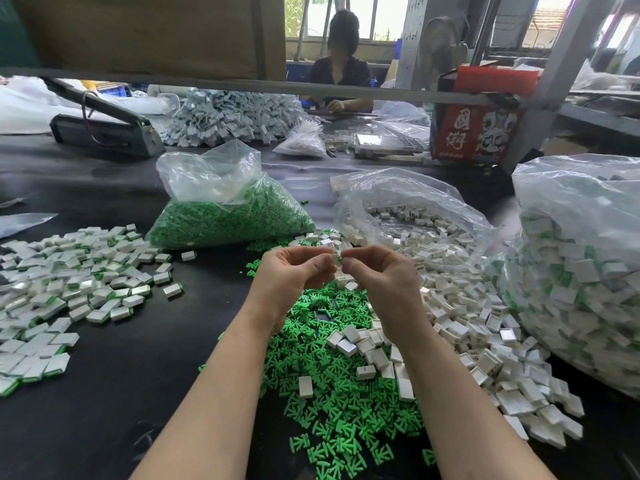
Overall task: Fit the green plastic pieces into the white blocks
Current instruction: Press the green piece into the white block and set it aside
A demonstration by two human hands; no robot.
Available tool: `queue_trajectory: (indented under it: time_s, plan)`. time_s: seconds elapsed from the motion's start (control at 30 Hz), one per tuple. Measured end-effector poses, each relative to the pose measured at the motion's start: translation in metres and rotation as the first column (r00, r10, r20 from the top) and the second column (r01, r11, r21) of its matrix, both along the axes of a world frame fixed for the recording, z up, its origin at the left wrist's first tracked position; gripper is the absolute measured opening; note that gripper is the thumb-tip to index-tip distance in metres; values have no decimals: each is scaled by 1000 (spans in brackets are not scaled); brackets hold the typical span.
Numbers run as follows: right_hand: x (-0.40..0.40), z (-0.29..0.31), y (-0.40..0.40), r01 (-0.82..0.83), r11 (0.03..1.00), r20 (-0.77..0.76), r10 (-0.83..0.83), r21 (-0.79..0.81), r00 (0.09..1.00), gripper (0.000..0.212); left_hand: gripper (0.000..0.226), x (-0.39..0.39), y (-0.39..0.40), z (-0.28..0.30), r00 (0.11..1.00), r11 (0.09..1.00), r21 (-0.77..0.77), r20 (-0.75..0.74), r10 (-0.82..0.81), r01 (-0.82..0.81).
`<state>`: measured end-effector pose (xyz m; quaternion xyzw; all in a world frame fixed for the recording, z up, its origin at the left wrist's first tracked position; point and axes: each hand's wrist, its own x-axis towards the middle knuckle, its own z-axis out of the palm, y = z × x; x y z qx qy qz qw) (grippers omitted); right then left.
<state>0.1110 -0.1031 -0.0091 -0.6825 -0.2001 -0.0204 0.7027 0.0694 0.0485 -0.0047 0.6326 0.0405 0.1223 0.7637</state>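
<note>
My left hand (pixel 294 271) and my right hand (pixel 384 275) meet above the table, fingertips together. Between them they pinch one small white block (pixel 336 258) with a sliver of green showing at its right side. Below my hands lies a loose heap of green plastic pieces (pixel 332 403). Loose white blocks (pixel 460 327) spread to the right of that heap. At the left lies a pile of white blocks with green edges (pixel 69 289).
A clear bag of green pieces (pixel 228 216) stands behind my hands, an open bag of white blocks (pixel 415 216) to its right, a big bag of fitted blocks (pixel 581 271) far right. A person (pixel 341 64) sits across the black table (pixel 138 375). A red box (pixel 474 129) stands behind.
</note>
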Motion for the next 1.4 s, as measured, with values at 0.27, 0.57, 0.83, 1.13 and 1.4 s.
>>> queue_trajectory:
  time_s: [0.27,0.57,0.83,1.13,1.4]
  plan:
    - [-1,-1,3,-44,980,-54,34,-193,998,18,10,3,1,-3,1000,995,98,21,8,-10]
    - [0,1,-1,-126,950,-20,126,-284,992,21,25,-2,4,-3,974,867,444,-129,-187,225]
    - [-2,1,1,-174,938,-64,162,-301,985,33,26,-4,-4,-2,960,891,358,-139,-245,279]
    - [0,-4,4,-32,939,43,50,-343,998,35,27,-6,-14,1,962,908,319,-90,-257,273]
    - [-2,-7,4,87,862,229,35,-499,973,34,33,0,-14,-4,976,932,287,-69,-209,220]
